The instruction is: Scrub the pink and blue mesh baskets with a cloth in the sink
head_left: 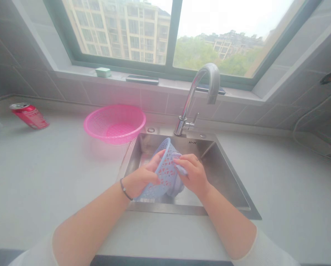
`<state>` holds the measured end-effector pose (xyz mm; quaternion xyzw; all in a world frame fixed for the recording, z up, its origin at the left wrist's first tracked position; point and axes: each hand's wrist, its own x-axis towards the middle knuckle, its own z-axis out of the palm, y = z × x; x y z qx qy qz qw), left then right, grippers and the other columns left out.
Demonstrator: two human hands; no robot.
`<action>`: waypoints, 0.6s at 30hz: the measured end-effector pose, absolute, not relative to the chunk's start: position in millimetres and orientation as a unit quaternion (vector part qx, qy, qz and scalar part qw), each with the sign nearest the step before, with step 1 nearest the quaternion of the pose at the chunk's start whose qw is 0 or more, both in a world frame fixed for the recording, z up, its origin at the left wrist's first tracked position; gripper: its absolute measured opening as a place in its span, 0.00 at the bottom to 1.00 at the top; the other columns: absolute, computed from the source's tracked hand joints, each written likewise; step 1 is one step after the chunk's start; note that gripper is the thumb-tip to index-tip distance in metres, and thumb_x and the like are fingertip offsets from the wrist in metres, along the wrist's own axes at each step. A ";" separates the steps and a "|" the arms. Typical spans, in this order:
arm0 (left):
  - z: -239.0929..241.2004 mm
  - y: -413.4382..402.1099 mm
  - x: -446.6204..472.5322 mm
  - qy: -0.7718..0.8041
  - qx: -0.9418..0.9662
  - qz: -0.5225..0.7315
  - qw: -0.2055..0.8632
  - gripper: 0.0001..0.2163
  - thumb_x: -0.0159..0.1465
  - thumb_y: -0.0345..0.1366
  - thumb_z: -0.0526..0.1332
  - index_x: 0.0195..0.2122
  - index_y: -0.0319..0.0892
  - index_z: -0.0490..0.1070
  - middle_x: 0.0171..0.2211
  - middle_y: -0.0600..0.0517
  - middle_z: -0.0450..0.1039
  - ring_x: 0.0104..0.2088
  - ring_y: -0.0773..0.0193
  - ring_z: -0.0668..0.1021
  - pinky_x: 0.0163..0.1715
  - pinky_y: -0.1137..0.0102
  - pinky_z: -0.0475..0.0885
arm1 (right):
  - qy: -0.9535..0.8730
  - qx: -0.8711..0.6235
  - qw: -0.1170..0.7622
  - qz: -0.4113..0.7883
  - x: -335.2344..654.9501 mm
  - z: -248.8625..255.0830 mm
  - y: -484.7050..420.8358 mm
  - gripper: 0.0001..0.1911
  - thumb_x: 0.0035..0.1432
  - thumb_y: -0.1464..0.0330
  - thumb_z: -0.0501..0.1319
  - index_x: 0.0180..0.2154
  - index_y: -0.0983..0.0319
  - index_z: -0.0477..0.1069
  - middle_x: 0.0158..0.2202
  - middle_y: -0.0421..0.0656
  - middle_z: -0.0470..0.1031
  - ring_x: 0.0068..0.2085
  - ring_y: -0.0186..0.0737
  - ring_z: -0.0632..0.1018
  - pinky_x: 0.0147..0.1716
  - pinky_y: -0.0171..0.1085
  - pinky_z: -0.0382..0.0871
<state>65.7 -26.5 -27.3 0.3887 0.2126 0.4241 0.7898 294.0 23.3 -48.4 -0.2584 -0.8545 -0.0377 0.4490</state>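
Observation:
A light blue plastic basket (165, 171) with a pattern of holes is tilted on its side over the sink (229, 184). My left hand (147, 175) grips its rim, the thumb on the near side and the fingers partly hidden by the basket. In my right hand (193, 171) is a pale lavender cloth (179, 162), pressed against the basket's outer wall. Part of the cloth hangs down below my fingers into the sink.
A pink plastic basket (114, 138) stands left of the sink, with a red can (31, 117) lying tilted farther left. Behind the sink rises a chrome faucet (191, 92). A pale green box (103, 72) sits on the windowsill (176, 85).

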 end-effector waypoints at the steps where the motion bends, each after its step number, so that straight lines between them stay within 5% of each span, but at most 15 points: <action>1: -27.8 -26.3 66.7 0.214 0.382 0.430 0.790 0.41 0.54 0.25 0.69 0.69 0.54 0.63 0.62 0.46 0.75 0.55 0.48 0.79 0.54 0.57 0.71 | -0.856 -0.256 0.448 -0.036 294.2 -48.2 23.1 0.16 0.63 0.73 0.63 0.51 0.55 0.78 0.43 0.46 0.81 0.42 0.43 0.81 0.42 0.43 0.80; 5: -28.3 -23.3 68.9 0.215 0.395 0.443 0.776 0.31 0.63 0.35 0.71 0.67 0.52 0.68 0.58 0.44 0.78 0.52 0.51 0.81 0.55 0.57 0.72 | -0.870 -0.223 0.439 -0.033 293.1 -45.3 20.0 0.18 0.61 0.75 0.63 0.52 0.56 0.77 0.42 0.45 0.81 0.41 0.43 0.80 0.40 0.42 0.79; 8: -27.1 -21.3 67.4 0.244 0.439 0.438 0.746 0.33 0.59 0.30 0.72 0.66 0.51 0.71 0.58 0.45 0.78 0.50 0.53 0.81 0.51 0.61 0.73 | -0.882 -0.188 0.429 -0.045 291.3 -41.6 16.0 0.18 0.61 0.75 0.61 0.52 0.56 0.77 0.40 0.44 0.81 0.40 0.42 0.80 0.38 0.41 0.77; 18: -37.1 -23.5 67.9 0.210 0.540 0.384 0.719 0.41 0.58 0.21 0.63 0.72 0.54 0.64 0.71 0.48 0.67 0.71 0.46 0.68 0.68 0.54 0.65 | -0.796 -0.352 0.491 0.008 299.8 -48.1 32.8 0.06 0.67 0.68 0.64 0.44 0.56 0.80 0.42 0.45 0.82 0.43 0.44 0.83 0.45 0.44 0.80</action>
